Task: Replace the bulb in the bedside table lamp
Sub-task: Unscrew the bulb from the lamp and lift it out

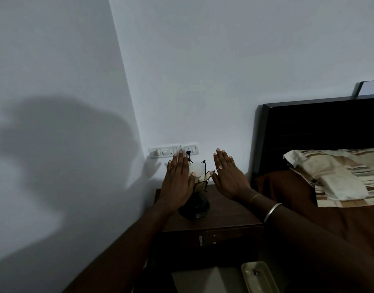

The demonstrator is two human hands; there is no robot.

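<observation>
A small table lamp with a round black base (pixel 195 205) and thin black wire arms stands on the dark wooden bedside table (pixel 230 210). A white bulb (pixel 196 168) sits in its top. My left hand (pixel 178 178) is held flat, palm down, just left of the bulb, with the thumb tip against it. My right hand (pixel 228 176) hovers flat to the right of the lamp, fingers together, wearing a ring. Neither hand holds anything.
A white switch and socket panel (pixel 173 150) is on the wall behind the lamp, with a black plug in it. A dark headboard (pixel 321 132), a bed and a striped pillow (pixel 338 176) lie to the right. A pale tray (pixel 260 278) lies at the bottom.
</observation>
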